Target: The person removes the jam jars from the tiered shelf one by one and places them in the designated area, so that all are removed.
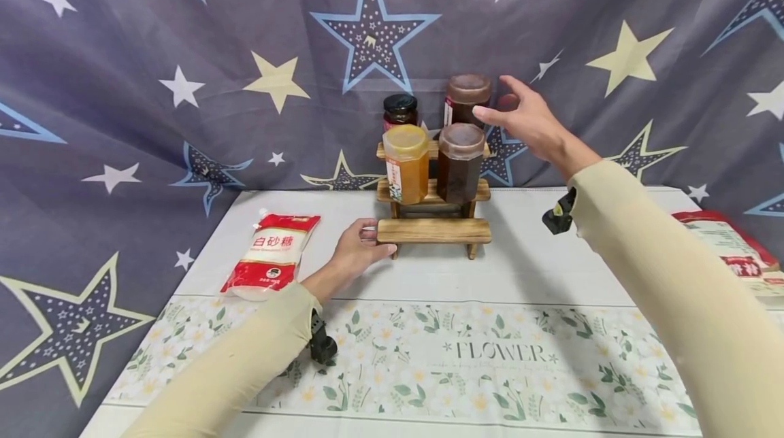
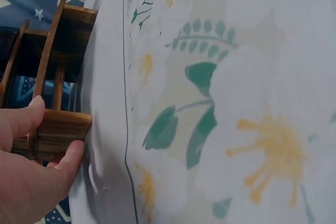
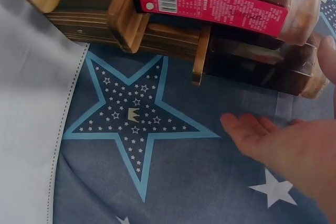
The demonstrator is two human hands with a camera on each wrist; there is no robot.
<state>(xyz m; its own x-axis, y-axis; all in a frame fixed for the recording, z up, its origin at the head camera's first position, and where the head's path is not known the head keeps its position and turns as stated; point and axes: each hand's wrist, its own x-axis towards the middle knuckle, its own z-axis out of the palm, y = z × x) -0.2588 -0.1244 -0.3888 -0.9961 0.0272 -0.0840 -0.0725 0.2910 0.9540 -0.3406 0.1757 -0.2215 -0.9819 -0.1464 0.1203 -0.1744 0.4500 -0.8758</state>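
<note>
A three-step wooden rack [image 1: 433, 230] stands on the table against the cloth backdrop. My left hand [image 1: 361, 247] grips the left end of its lowest step, and the left wrist view shows thumb and fingers on either side of the wood [image 2: 65, 124]. On the top step are a dark-lidded jar [image 1: 400, 110] at left and a dark brown jar [image 1: 468, 92] at right. The middle step bears a yellow honey jar [image 1: 407, 164] and another dark brown jar [image 1: 459, 166]. My right hand [image 1: 529, 118], thumb and fingers spread apart, is beside the upper brown jar.
A red and white sugar bag [image 1: 272, 254] lies on the table left of the rack. Another red and white bag [image 1: 731, 247] lies at the right edge. A flowered band [image 1: 392, 363] crosses the front of the tablecloth. The star-patterned backdrop [image 1: 245, 23] hangs close behind the rack.
</note>
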